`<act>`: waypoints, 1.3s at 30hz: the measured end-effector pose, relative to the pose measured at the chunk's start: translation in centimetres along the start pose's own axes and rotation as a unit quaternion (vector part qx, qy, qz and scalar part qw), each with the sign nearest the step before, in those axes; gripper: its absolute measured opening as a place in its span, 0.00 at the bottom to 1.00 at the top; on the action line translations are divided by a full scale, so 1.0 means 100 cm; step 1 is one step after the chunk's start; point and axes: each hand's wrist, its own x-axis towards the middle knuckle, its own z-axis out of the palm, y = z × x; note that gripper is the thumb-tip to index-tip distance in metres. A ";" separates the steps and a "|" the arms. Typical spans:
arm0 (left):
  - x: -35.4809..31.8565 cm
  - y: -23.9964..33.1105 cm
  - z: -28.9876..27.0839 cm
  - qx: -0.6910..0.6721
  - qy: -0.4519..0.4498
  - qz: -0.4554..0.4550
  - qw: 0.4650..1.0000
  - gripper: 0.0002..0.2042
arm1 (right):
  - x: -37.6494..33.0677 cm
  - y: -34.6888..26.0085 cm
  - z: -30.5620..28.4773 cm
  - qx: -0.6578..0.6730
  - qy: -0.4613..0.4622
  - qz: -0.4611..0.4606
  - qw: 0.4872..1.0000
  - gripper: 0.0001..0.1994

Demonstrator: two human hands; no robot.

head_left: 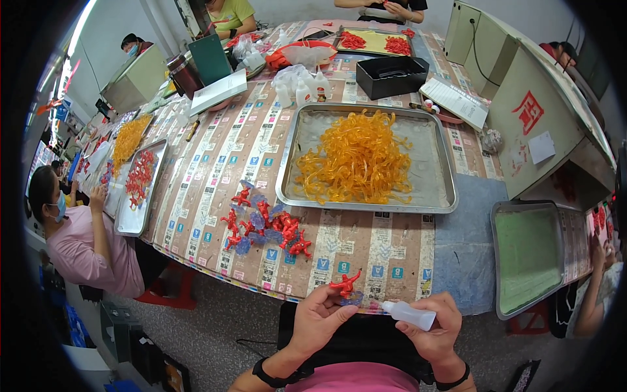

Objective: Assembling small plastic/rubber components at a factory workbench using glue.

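Pinching a small red figure (344, 284) on a bluish base in the left hand (318, 318), grip clenched, just off the tabletop (392, 251) edge. Grasping a small white squeeze bottle (409, 314) in the right hand (436, 326), lying crosswise, nozzle pointing left toward the figure, close beside.

The small red figure (344, 283) in the left hand (318, 318) looks like glossy moulded plastic on a clear bluish plastic base. The white squeeze bottle (409, 314) in the right hand (436, 328) is smooth, matt plastic. Beyond the figure, the broad rectangular tray (437, 171) is dull brushed metal, heaped with translucent, shiny orange plastic strands (356, 159). Under the tray, the table cover (215, 157) is printed paper, flat and faintly sheened.
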 end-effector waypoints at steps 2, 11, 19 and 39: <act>0.000 0.000 0.000 0.000 -0.002 -0.001 1.000 0.18 | 0.000 -0.001 0.000 0.007 0.010 0.000 1.000 0.19; 0.000 -0.001 -0.001 0.002 -0.004 0.009 1.000 0.18 | 0.001 -0.003 0.000 0.006 0.012 -0.001 1.000 0.19; 0.001 -0.001 0.002 0.002 0.017 0.007 1.000 0.17 | 0.000 -0.001 0.000 0.009 0.018 -0.008 1.000 0.19; 0.001 -0.001 -0.001 0.014 0.015 0.008 1.000 0.16 | 0.001 -0.001 -0.001 0.008 0.012 -0.015 1.000 0.18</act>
